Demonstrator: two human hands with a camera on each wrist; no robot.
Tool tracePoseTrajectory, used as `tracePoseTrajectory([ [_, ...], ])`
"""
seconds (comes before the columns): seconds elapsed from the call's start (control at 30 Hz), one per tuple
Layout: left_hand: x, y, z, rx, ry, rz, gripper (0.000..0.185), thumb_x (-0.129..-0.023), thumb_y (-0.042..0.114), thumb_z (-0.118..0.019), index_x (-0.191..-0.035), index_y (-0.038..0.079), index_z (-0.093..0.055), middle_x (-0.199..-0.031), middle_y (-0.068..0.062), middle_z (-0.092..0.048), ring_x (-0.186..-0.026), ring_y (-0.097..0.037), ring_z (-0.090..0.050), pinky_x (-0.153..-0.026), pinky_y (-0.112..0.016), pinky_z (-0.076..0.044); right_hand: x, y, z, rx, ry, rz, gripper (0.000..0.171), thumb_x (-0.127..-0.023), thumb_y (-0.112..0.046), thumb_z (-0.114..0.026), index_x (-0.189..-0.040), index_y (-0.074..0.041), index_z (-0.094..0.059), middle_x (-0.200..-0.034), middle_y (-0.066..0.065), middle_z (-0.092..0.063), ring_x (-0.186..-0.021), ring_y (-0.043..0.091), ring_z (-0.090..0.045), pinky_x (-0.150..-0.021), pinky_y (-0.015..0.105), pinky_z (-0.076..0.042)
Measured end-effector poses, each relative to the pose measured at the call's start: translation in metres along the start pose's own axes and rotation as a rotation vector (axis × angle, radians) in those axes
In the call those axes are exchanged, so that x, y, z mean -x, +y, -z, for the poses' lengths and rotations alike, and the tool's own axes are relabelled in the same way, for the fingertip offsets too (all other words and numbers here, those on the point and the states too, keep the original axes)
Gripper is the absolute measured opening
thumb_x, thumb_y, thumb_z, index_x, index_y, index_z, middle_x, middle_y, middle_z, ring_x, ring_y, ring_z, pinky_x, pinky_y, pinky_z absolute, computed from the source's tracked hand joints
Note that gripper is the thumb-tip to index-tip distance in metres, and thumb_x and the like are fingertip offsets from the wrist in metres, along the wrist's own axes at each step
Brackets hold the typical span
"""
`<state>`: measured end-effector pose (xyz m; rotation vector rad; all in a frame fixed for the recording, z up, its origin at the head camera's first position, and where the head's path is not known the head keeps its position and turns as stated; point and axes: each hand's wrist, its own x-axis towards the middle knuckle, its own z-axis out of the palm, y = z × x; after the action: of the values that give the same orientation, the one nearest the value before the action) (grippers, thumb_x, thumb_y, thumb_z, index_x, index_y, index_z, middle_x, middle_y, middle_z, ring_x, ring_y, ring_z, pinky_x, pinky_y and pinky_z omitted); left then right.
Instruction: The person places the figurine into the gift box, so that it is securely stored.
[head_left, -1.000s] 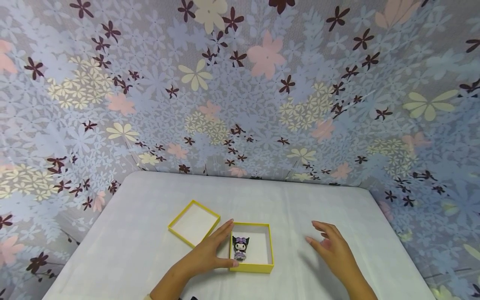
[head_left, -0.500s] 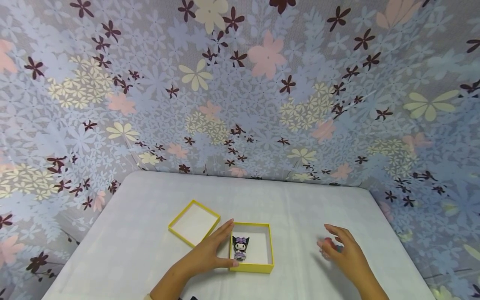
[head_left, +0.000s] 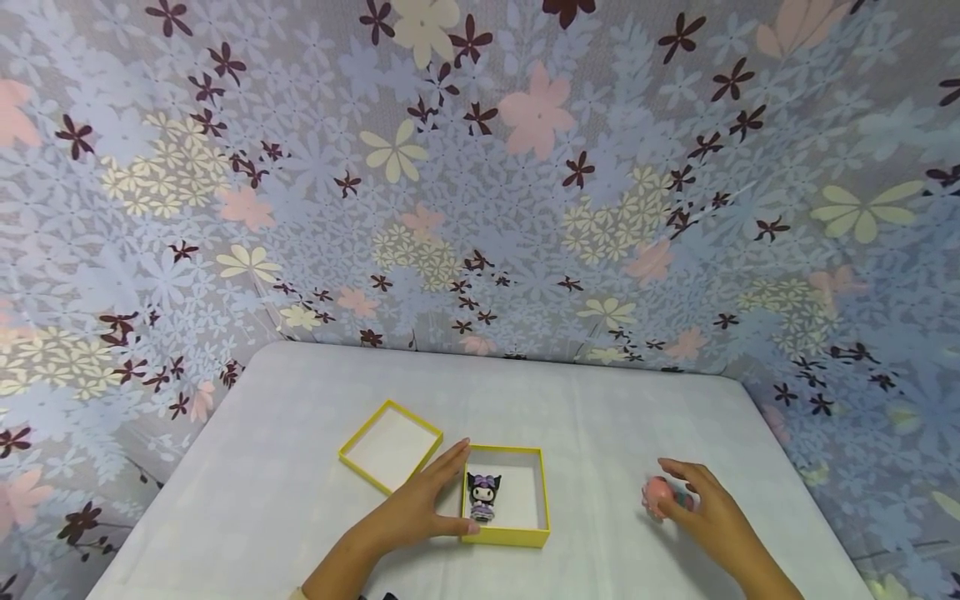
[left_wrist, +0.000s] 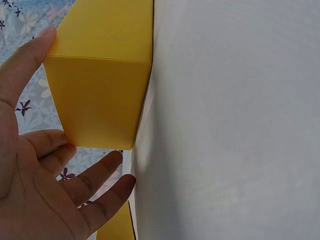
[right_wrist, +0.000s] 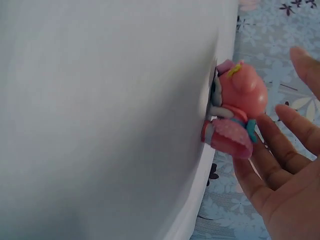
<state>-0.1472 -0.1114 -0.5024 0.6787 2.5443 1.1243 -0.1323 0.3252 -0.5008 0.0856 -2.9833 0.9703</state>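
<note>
My left hand [head_left: 412,510] holds the left side of an open yellow box [head_left: 504,537], thumb at its near corner and fingertips at its far corner. Inside, along the left wall, lies a small figurine [head_left: 482,493] with a black hood and purple bow. In the left wrist view the yellow wall [left_wrist: 100,100] stands between the thumb and the fingers. On the right, my right hand [head_left: 708,508] is around a pink figurine [head_left: 659,495] lying on the table. The right wrist view shows fingers close against the figurine [right_wrist: 245,95] and the thumb apart from it.
A shallow yellow-rimmed lid [head_left: 391,447] with a white inside lies turned at an angle, left of and behind the box. White cloth covers the table [head_left: 585,433]. A flowered fabric wall [head_left: 480,208] rises behind the table.
My right hand has moved right and towards me, and the pink figurine, hidden behind it one second ago, has come into sight. The left hand and the box have stayed put.
</note>
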Motion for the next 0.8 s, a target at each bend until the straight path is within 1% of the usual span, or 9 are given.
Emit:
tracePoseTrajectory([
  [0.1, 0.0, 0.0, 0.0, -0.012, 0.002, 0.002, 0.107, -0.071, 0.065, -0.072, -0.154, 0.039, -0.009, -0.162, 0.022, -0.003, -0.152, -0.026, -0.012, -0.12, -0.055, -0.02, 0.0, 0.003, 0.0, 0.0, -0.045, -0.024, 0.067, -0.086, -0.051, -0.067, -0.14, -0.015, -0.049, -0.135, 0.013, -0.051, -0.124, 0.038, -0.051, -0.094, 0.055, -0.048],
  [0.17, 0.0, 0.0, -0.001, -0.016, 0.003, 0.005, 0.108, -0.07, 0.066, -0.072, -0.154, 0.04, -0.008, -0.161, 0.022, -0.003, -0.152, -0.025, -0.012, -0.12, -0.055, -0.019, 0.0, 0.003, 0.001, -0.004, -0.065, -0.03, 0.069, -0.085, -0.052, -0.067, -0.14, -0.014, -0.049, -0.136, 0.012, -0.052, -0.125, 0.036, -0.052, -0.094, 0.053, -0.049],
  [0.23, -0.001, -0.001, -0.001, -0.011, 0.004, 0.006, 0.108, -0.07, 0.066, -0.072, -0.153, 0.04, -0.008, -0.161, 0.022, -0.003, -0.152, -0.025, -0.012, -0.12, -0.055, -0.019, 0.0, 0.004, 0.001, 0.001, -0.068, -0.027, 0.069, -0.085, -0.053, -0.067, -0.14, -0.015, -0.049, -0.134, 0.009, -0.054, -0.123, 0.033, -0.054, -0.092, 0.044, -0.051],
  [0.37, -0.001, -0.003, -0.002, 0.0, 0.005, 0.002, 0.107, -0.07, 0.065, -0.072, -0.153, 0.04, -0.009, -0.161, 0.023, -0.003, -0.152, -0.025, -0.012, -0.12, -0.055, -0.019, 0.0, 0.005, -0.001, -0.004, -0.071, -0.031, 0.07, -0.082, -0.054, -0.069, -0.137, -0.015, -0.052, -0.132, 0.008, -0.055, -0.118, 0.029, -0.057, -0.09, 0.04, -0.052],
  [0.47, -0.001, -0.003, -0.002, 0.001, 0.009, -0.008, 0.107, -0.071, 0.064, -0.073, -0.154, 0.039, -0.009, -0.161, 0.022, -0.003, -0.152, -0.026, -0.012, -0.12, -0.056, -0.019, -0.001, 0.007, -0.001, -0.015, -0.087, -0.029, 0.07, -0.081, -0.054, -0.07, -0.136, -0.015, -0.053, -0.132, 0.009, -0.054, -0.116, 0.027, -0.057, -0.09, 0.042, -0.052],
  [0.5, -0.001, -0.003, -0.002, 0.001, 0.011, -0.009, 0.107, -0.071, 0.064, -0.073, -0.154, 0.039, -0.009, -0.161, 0.022, -0.003, -0.152, -0.026, -0.012, -0.12, -0.056, -0.019, -0.001, 0.008, -0.002, -0.016, -0.088, -0.028, 0.07, -0.08, -0.054, -0.07, -0.136, -0.015, -0.053, -0.132, 0.009, -0.053, -0.115, 0.026, -0.058, -0.089, 0.041, -0.053],
  [0.6, -0.001, -0.003, -0.003, -0.005, 0.016, -0.013, 0.107, -0.071, 0.063, -0.073, -0.154, 0.039, -0.01, -0.161, 0.022, -0.003, -0.152, -0.026, -0.012, -0.12, -0.056, -0.019, -0.002, 0.011, -0.002, -0.019, -0.1, -0.024, 0.068, -0.08, -0.053, -0.071, -0.135, -0.017, -0.054, -0.134, 0.01, -0.051, -0.113, 0.024, -0.057, -0.084, 0.034, -0.054],
  [0.67, -0.001, -0.003, -0.003, -0.008, 0.015, -0.01, 0.107, -0.071, 0.064, -0.073, -0.154, 0.039, -0.01, -0.161, 0.023, -0.003, -0.152, -0.025, -0.012, -0.12, -0.055, -0.019, -0.002, 0.012, -0.002, -0.013, -0.108, -0.02, 0.067, -0.08, -0.053, -0.071, -0.135, -0.018, -0.054, -0.135, 0.01, -0.05, -0.112, 0.022, -0.056, -0.081, 0.028, -0.052],
  [0.8, -0.001, -0.003, -0.002, -0.008, 0.012, -0.011, 0.107, -0.071, 0.064, -0.073, -0.155, 0.037, -0.011, -0.161, 0.023, -0.004, -0.152, -0.025, -0.012, -0.12, -0.055, -0.02, -0.002, 0.012, -0.003, -0.028, -0.121, -0.015, 0.066, -0.081, -0.051, -0.072, -0.136, -0.017, -0.054, -0.136, 0.01, -0.049, -0.109, 0.013, -0.055, -0.078, 0.022, -0.051],
])
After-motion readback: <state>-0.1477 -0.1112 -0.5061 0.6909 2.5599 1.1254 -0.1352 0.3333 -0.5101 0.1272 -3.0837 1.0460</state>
